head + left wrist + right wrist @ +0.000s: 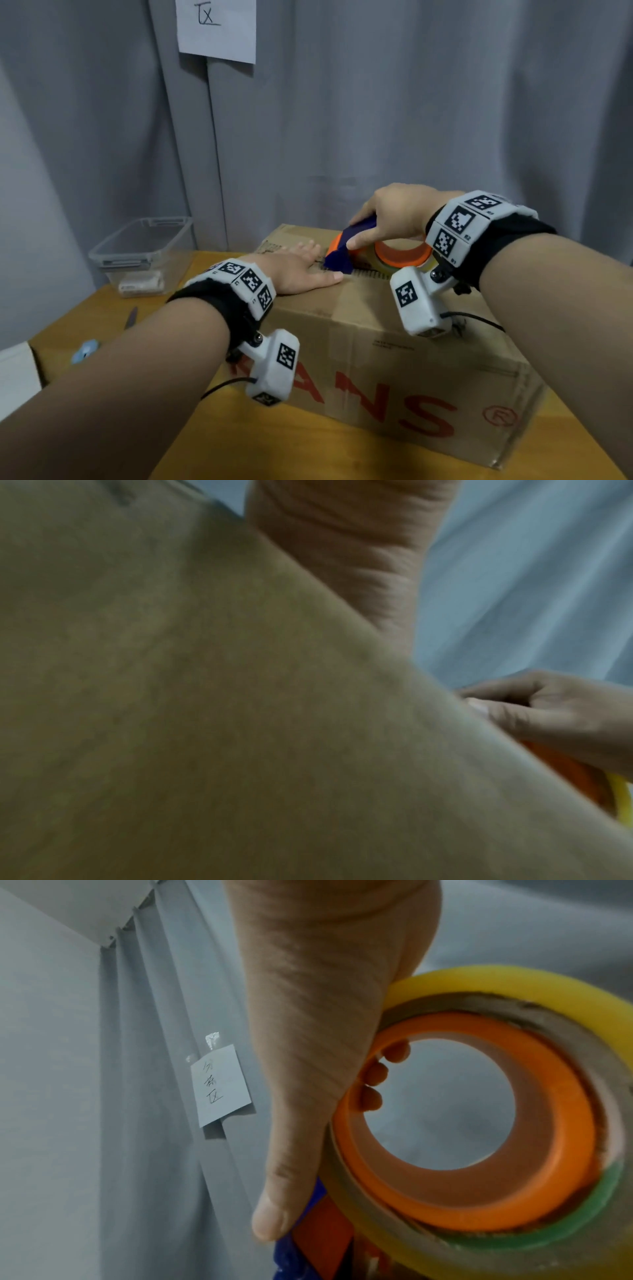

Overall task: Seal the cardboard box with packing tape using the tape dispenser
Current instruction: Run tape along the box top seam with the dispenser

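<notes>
A brown cardboard box [394,346] with red lettering lies on the wooden table [308,455]; its side [205,723] fills the left wrist view. My left hand [301,270] lies flat on the box top, fingers straight, pressing beside the centre seam. My right hand [387,216] grips the tape dispenser [346,246], blue and orange, resting on the box top just right of the left fingertips. In the right wrist view the thumb [291,1177] lies along the dispenser and fingertips curl through the orange core [479,1123] of the yellowish tape roll [514,988].
A clear plastic bin [144,253] with a white item inside stands at the table's back left. A small knife-like tool [131,317] and a light-blue object [85,351] lie near the left edge. Grey curtain [376,102] with a paper note [215,27] hangs behind.
</notes>
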### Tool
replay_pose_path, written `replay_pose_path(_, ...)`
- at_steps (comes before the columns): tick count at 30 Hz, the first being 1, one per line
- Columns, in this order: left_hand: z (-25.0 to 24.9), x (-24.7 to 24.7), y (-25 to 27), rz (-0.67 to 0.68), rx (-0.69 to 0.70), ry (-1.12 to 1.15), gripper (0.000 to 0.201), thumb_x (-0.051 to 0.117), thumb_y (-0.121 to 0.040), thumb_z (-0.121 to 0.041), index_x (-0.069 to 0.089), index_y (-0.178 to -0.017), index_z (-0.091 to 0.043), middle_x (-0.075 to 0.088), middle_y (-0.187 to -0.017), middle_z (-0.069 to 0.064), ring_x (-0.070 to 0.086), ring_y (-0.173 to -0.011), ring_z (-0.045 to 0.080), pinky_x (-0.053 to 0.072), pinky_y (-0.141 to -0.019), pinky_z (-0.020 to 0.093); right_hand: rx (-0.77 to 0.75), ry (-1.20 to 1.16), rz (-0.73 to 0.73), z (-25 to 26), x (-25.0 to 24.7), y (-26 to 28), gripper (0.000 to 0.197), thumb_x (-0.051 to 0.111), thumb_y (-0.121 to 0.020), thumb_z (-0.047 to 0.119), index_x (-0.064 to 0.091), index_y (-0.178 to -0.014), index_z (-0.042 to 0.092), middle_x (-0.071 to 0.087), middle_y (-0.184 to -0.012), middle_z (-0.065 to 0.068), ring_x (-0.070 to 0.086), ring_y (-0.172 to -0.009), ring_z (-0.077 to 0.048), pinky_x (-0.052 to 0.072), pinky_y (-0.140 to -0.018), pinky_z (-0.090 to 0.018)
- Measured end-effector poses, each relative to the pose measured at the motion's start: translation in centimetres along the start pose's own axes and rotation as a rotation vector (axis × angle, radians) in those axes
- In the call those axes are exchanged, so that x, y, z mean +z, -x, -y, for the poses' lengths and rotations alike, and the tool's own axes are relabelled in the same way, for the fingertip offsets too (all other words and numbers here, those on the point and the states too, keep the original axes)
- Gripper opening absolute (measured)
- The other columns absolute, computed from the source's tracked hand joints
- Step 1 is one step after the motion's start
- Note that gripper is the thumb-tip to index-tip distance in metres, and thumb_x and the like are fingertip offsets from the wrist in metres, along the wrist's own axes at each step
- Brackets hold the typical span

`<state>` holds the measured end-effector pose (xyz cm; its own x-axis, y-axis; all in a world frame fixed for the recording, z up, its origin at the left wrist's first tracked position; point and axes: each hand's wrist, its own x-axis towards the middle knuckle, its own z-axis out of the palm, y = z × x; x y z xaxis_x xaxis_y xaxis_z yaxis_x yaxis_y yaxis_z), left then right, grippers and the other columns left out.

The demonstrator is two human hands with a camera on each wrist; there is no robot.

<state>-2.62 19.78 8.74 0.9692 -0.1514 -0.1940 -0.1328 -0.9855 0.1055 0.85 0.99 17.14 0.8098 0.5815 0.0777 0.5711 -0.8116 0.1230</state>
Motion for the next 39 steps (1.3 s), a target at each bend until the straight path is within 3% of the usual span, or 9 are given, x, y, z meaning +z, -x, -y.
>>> replay_pose_path(4,0.8,0.1,-0.4,-0.025,0.024,0.045,0.094,0.030,-0.081,-0.078,-0.001,-0.152,-0.025,-0.002,-0.160,-0.002,-0.001,-0.147,0.016,0.005,-0.119,0.038,0.002,-0.175,-0.043,-1.1,-1.1,0.9,0.048,0.061,-0.078,0.063,0.063,-0.119,0.039,0.067,-0.107,0.010,0.055,-0.092,-0.011,0.041,-0.078,-0.026)
replay_pose_path(9,1.2,0.3,-0.6,-0.013,0.012,0.055,0.096,0.030,-0.080,-0.079,0.000,-0.152,-0.024,-0.004,-0.160,-0.004,-0.002,-0.147,0.015,0.004,-0.119,0.037,0.033,-0.221,-0.033,-1.7,-0.4,1.9,0.050,0.063,-0.078,0.061,0.061,-0.122,0.038,0.066,-0.115,0.011,0.055,-0.095,-0.010,0.043,-0.084,-0.026)
replay_pose_path(16,1.2,0.0,-0.6,0.016,-0.015,0.040,0.095,0.028,-0.080,-0.079,0.000,-0.152,-0.024,-0.006,-0.160,-0.005,-0.002,-0.147,0.017,0.005,-0.119,0.042,0.089,-0.195,-0.003,-3.6,-2.0,4.2,0.045,0.062,-0.082,0.055,0.063,-0.122,0.035,0.067,-0.112,0.010,0.054,-0.090,-0.008,0.038,-0.079,-0.022)
replay_pose_path(20,-0.5,-0.3,0.1,0.006,-0.058,-0.027,0.090,0.026,-0.085,-0.073,0.000,-0.152,-0.019,-0.005,-0.160,0.000,0.000,-0.147,0.019,0.005,-0.119,0.040,0.121,-0.107,0.065,-4.2,-0.8,4.6,0.045,0.059,-0.082,0.059,0.061,-0.123,0.039,0.065,-0.115,0.011,0.055,-0.095,-0.012,0.041,-0.082,-0.027)
replay_pose_path(24,-2.9,-0.2,0.5,0.051,-0.071,-0.077,0.092,0.021,-0.085,-0.075,-0.004,-0.151,-0.017,-0.010,-0.159,0.002,-0.006,-0.147,0.020,0.003,-0.119,0.043,0.126,-0.093,0.026,-4.5,0.3,4.7,0.041,0.053,-0.083,0.064,0.057,-0.121,0.049,0.062,-0.117,0.015,0.054,-0.111,-0.016,0.041,-0.088,-0.032)
replay_pose_path(29,-5.7,0.7,0.7,0.064,0.098,-0.029,0.088,0.022,-0.087,-0.071,-0.006,-0.151,-0.018,-0.009,-0.159,0.001,-0.007,-0.146,0.018,0.000,-0.119,0.042,0.097,-0.183,-0.085,-4.1,1.3,5.0,0.035,0.054,-0.085,0.060,0.063,-0.115,0.046,0.062,-0.093,0.020,0.054,-0.093,-0.010,0.041,-0.075,-0.029)
replay_pose_path(32,-4.9,0.6,0.7,0.059,0.105,-0.013,0.086,0.022,-0.087,-0.071,-0.004,-0.151,-0.020,-0.007,-0.160,0.000,-0.005,-0.146,0.015,0.000,-0.120,0.041,0.126,-0.203,-0.147,-3.9,1.4,4.6,0.037,0.058,-0.079,0.065,0.067,-0.109,0.044,0.067,-0.105,0.016,0.057,-0.097,-0.011,0.047,-0.078,-0.031)
replay_pose_path(39,-1.3,-0.8,0.6,0.104,0.058,0.017,0.082,0.026,-0.089,-0.068,-0.001,-0.152,-0.023,-0.005,-0.160,-0.003,0.000,-0.147,0.014,0.002,-0.119,0.035,0.145,-0.255,-0.195,-2.5,1.6,1.9,0.040,0.061,-0.075,0.066,0.069,-0.106,0.042,0.068,-0.104,0.014,0.058,-0.100,-0.013,0.045,-0.077,-0.030)
